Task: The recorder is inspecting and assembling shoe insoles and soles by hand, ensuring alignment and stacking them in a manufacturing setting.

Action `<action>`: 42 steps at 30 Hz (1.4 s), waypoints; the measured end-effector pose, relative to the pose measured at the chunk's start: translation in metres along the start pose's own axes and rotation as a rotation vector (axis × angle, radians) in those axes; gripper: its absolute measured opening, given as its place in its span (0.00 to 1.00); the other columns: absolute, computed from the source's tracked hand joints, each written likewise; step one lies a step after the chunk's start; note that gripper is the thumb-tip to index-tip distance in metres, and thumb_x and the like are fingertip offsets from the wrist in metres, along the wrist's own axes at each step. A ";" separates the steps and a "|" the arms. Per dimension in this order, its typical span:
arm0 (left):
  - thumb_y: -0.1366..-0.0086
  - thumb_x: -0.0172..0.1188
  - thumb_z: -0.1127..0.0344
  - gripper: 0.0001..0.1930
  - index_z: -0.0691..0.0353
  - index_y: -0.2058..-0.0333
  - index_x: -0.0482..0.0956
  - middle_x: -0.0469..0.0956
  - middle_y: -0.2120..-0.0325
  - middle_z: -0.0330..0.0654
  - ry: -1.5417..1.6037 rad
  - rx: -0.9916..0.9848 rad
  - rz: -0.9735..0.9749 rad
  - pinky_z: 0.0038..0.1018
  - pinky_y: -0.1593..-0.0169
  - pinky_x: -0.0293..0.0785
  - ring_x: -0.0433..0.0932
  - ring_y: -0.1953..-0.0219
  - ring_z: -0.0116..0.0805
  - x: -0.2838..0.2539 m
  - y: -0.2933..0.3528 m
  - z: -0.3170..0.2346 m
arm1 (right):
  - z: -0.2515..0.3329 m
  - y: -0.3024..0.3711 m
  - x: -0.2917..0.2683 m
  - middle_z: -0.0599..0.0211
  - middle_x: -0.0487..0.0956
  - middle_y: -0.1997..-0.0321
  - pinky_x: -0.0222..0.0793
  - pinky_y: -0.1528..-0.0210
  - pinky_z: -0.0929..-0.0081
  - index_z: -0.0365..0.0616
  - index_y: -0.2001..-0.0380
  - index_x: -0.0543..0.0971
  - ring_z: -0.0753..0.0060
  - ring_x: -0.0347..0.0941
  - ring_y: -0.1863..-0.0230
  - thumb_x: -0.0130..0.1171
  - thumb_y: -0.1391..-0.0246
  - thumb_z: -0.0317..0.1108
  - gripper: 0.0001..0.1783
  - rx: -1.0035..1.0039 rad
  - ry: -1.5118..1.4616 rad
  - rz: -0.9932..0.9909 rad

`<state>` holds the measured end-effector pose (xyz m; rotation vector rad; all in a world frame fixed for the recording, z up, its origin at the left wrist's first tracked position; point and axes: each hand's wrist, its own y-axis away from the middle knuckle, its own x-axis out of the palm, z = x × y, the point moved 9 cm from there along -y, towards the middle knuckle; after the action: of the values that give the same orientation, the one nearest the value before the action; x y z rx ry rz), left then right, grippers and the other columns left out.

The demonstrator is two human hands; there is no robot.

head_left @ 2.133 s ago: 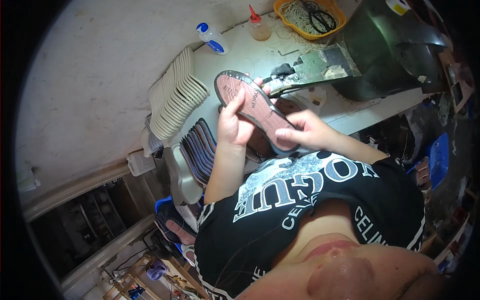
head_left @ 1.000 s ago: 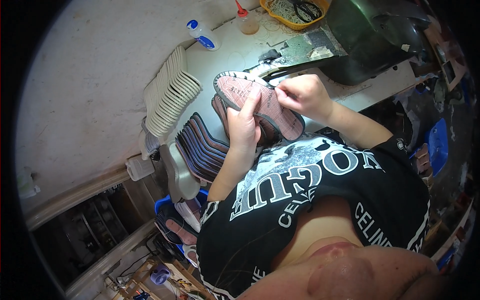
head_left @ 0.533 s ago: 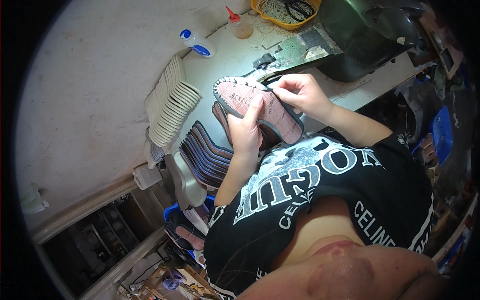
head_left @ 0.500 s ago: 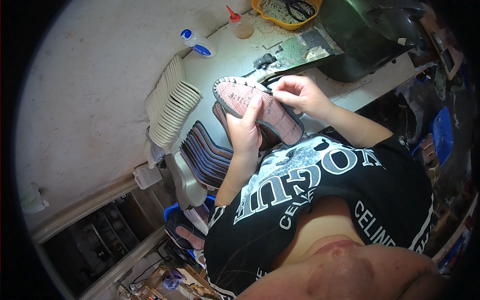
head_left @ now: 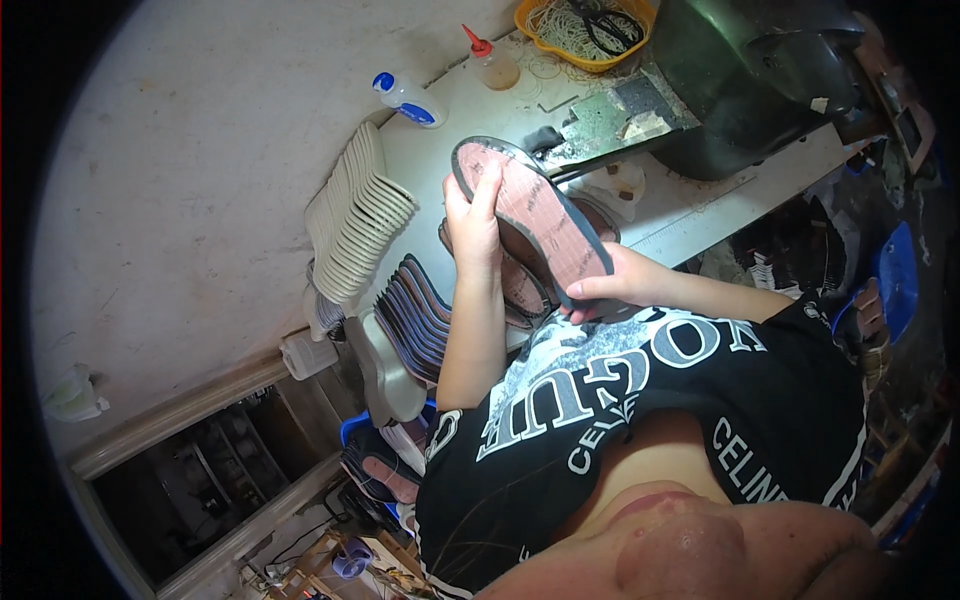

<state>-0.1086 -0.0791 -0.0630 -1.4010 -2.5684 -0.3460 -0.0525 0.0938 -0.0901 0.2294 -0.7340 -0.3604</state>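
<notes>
A flat, elongated shoe sole, reddish and grainy with a dark rim, was held above the pale counter. Its rounded far end was gripped by the left hand; its near end was pinched by the right hand. Beneath the sole, what seemed more soles lay stacked. Left of the sole stood a fanned row of cream insoles.

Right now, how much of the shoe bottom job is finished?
Looks done: a row of dark soles stands stacked by the left elbow. In hand: one pinkish sole with a dark rim, lifted off the table, the left hand at its upper end and the right hand at its lower end. Probably left: the fanned stack of pale soles, untouched.
</notes>
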 end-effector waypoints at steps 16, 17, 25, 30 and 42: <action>0.38 0.61 0.60 0.22 0.73 0.55 0.68 0.77 0.63 0.50 -0.107 -0.117 0.014 0.28 0.57 0.76 0.79 0.62 0.34 -0.007 -0.060 0.003 | 0.038 -0.016 -0.008 0.53 0.80 0.73 0.74 0.72 0.78 0.32 0.65 0.75 0.69 0.78 0.75 0.52 0.41 0.38 0.16 -0.168 -0.222 -0.224; 0.39 0.61 0.57 0.26 0.75 0.54 0.67 0.76 0.60 0.52 -0.194 -0.118 0.041 0.30 0.54 0.74 0.78 0.60 0.36 -0.009 -0.069 0.001 | 0.044 -0.021 -0.007 0.54 0.80 0.73 0.74 0.71 0.78 0.33 0.66 0.76 0.70 0.79 0.75 0.51 0.41 0.40 0.17 -0.203 -0.210 -0.230; 0.51 0.67 0.46 0.30 0.56 0.52 0.76 0.67 0.44 0.51 -1.103 0.585 0.671 0.40 0.34 0.48 0.55 0.36 0.49 0.065 -0.087 -0.074 | 0.062 -0.045 -0.015 0.57 0.80 0.74 0.72 0.70 0.80 0.37 0.65 0.77 0.72 0.78 0.76 0.51 0.40 0.41 0.16 -0.217 -0.209 -0.350; 0.55 0.69 0.44 0.23 0.54 0.66 0.80 0.76 0.61 0.42 -1.324 0.205 1.321 0.46 0.35 0.37 0.66 0.47 0.41 0.089 -0.064 -0.035 | 0.073 -0.051 -0.008 0.51 0.80 0.68 0.75 0.67 0.80 0.33 0.60 0.76 0.68 0.80 0.70 0.52 0.40 0.48 0.23 -0.238 -0.184 -0.390; 0.41 0.65 0.61 0.13 0.65 0.66 0.73 0.73 0.74 0.34 -1.140 -0.340 1.044 0.17 0.71 0.67 0.70 0.73 0.20 0.058 -0.052 -0.026 | 0.075 -0.047 -0.021 0.53 0.81 0.65 0.76 0.63 0.82 0.32 0.59 0.77 0.69 0.81 0.66 0.52 0.39 0.49 0.25 -0.247 -0.182 -0.431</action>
<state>-0.1816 -0.0676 -0.0281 -3.5005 -1.8035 0.3162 -0.1296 0.0529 -0.0639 0.1194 -0.8096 -0.8858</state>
